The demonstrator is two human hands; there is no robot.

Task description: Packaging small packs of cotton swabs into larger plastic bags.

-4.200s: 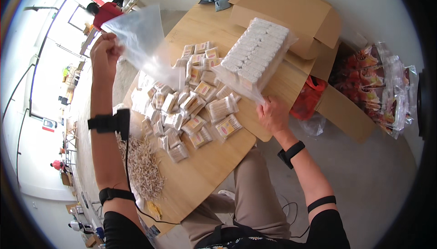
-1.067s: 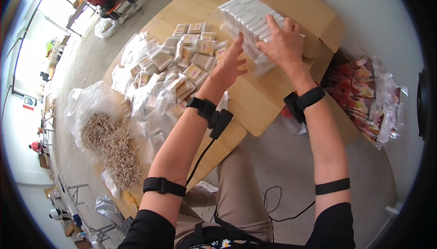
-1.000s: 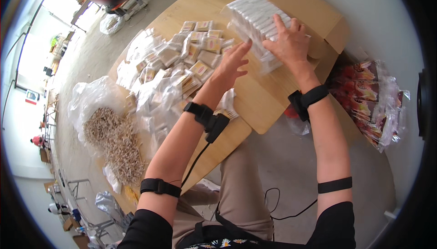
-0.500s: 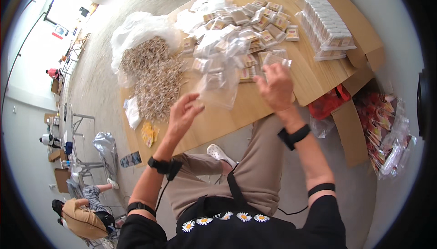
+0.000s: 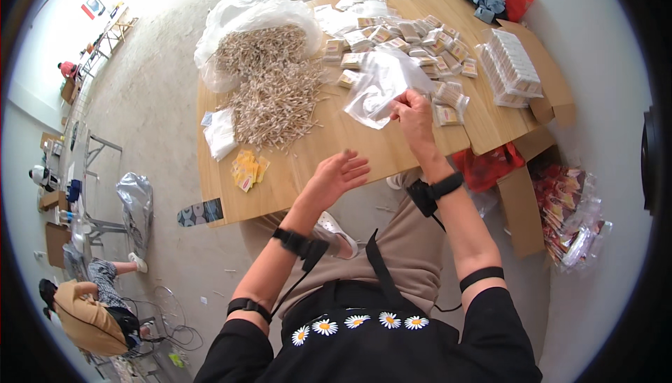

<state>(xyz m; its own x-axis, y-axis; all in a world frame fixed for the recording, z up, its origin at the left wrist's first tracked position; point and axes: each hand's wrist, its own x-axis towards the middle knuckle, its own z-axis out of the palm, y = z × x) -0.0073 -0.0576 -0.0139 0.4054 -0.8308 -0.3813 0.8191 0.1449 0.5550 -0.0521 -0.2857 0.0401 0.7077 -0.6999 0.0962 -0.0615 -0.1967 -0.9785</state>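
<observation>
A clear plastic bag [image 5: 383, 89] lies tilted over the table, its near corner pinched in my right hand [image 5: 413, 114]. To the left and nearer me, my left hand [image 5: 339, 176] is held above the table's front edge with its fingers stretched out and nothing in it. Past the bag spread many small packs of cotton swabs [image 5: 448, 51]. A few packs [image 5: 450, 96] lie just right of my right hand. Left of the bag is a large heap of loose cotton swabs [image 5: 273, 96], partly in a big translucent bag [image 5: 255, 5].
Yellow cards [image 5: 247, 171], folded white plastic [image 5: 221, 135] and a patterned flat object [image 5: 200, 212] lie along the table's left side. At right stand a wrapped block of packs [image 5: 509, 68] and an open carton [image 5: 521, 204]. A co-worker [image 5: 91, 313] sits far left.
My right hand has moved from beside a swab pack to the clear bag and pinched it. The bag looks lifted and spread. My left hand's fingers have straightened, and the view has shifted.
</observation>
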